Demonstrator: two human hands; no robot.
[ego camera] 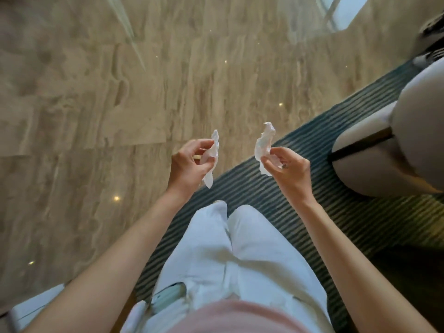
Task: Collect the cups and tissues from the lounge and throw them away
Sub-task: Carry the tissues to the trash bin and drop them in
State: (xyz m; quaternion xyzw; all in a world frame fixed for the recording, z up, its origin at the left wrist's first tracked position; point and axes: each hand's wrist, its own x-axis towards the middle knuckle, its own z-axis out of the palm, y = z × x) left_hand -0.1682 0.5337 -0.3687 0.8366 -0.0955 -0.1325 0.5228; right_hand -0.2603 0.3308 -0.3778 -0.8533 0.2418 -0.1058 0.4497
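From the head camera, we look down on a person standing where a dark striped rug (300,188) meets a polished beige stone floor (96,104); the rug's edge runs diagonally from lower left to upper right, passing beneath the hands. The left hand (189,164) pinches a crumpled white tissue (212,155) between curled fingers and thumb. The right hand (288,169) pinches a second tissue (264,145) the same way, held apart from the first. A pale upholstered chair (396,152) crowds the right edge, standing on the rug. We see wide open floor ahead and to the left. White trousers (228,260) fill the lower centre, a pale green phone (168,298) showing in the pocket. We can read no writing or brand anywhere.
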